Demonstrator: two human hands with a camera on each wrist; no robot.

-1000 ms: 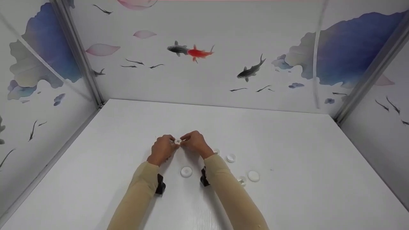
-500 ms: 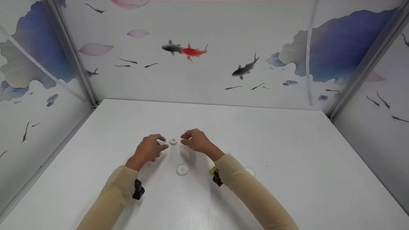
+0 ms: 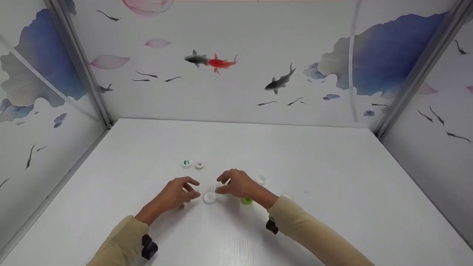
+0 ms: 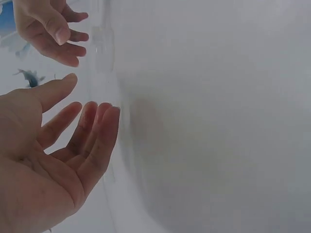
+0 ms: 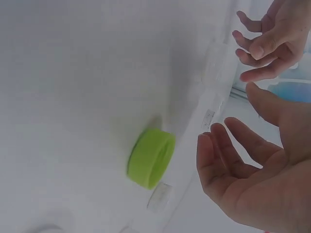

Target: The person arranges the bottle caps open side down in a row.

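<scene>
A flat round white cap (image 3: pixel 210 198) lies on the table between my two hands. Beside it on the left is my left hand (image 3: pixel 179 193), fingers spread and loosely bent, holding nothing. On the other side my right hand (image 3: pixel 239 184) hovers with thumb and fingers apart, also holding nothing. A bright green bottle cap (image 5: pixel 151 158) stands on the table near the right hand, and in the head view that hand and wrist partly cover it. Farther back, two small white caps sit side by side: one with a green mark (image 3: pixel 187 163), one with a greyish square mark (image 3: pixel 199 165).
Behind the right wrist lies a white cap (image 3: pixel 260 180), and another white disc (image 3: pixel 286 197) is partly hidden by the right forearm. White panels printed with fish and leaves wall in the white table (image 3: pixel 314 155) at the back and sides.
Both hands first pinched the small square-marked cap, then let go of it. They have since drawn back towards the person, on either side of the flat white cap, uncovering the green-marked cap.
</scene>
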